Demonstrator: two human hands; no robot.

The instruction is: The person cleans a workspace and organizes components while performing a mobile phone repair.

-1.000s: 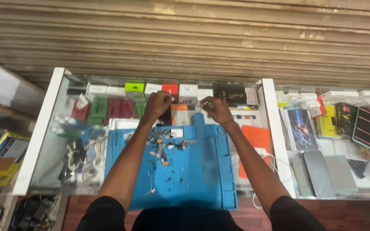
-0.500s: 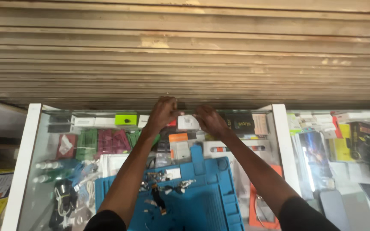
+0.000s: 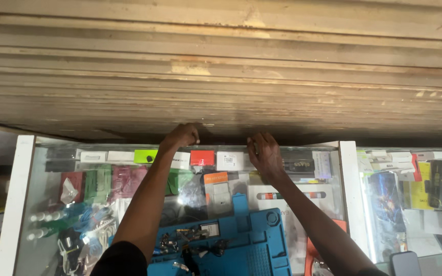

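- You are at a glass-topped display desk (image 3: 351, 204) with white frame edges, and a wide rolled metal shutter (image 3: 221, 66) fills the upper part of the view beyond it.
- Nearest you, on the glass, lies a blue work mat (image 3: 241, 240); small screws and metal parts (image 3: 188, 237) are scattered at the mat's left end.
- An orange card (image 3: 313, 250) shows just right of the mat.
- Past the mat, under the glass, sit small packaged boxes: a green one (image 3: 145, 156), a red one (image 3: 202, 157) and a white one (image 3: 229, 161) in a row along the desk's far edge.
- Left of the mat, white cables and chargers (image 3: 78, 230) are piled under the glass.
- Your left hand (image 3: 182, 135) reaches beyond the mat to the shutter's bottom edge, fingers curled against it.
- Your right hand (image 3: 264, 153) is at the same edge, just right of the left one, fingers bent around the lip; whether either holds anything small I cannot tell.
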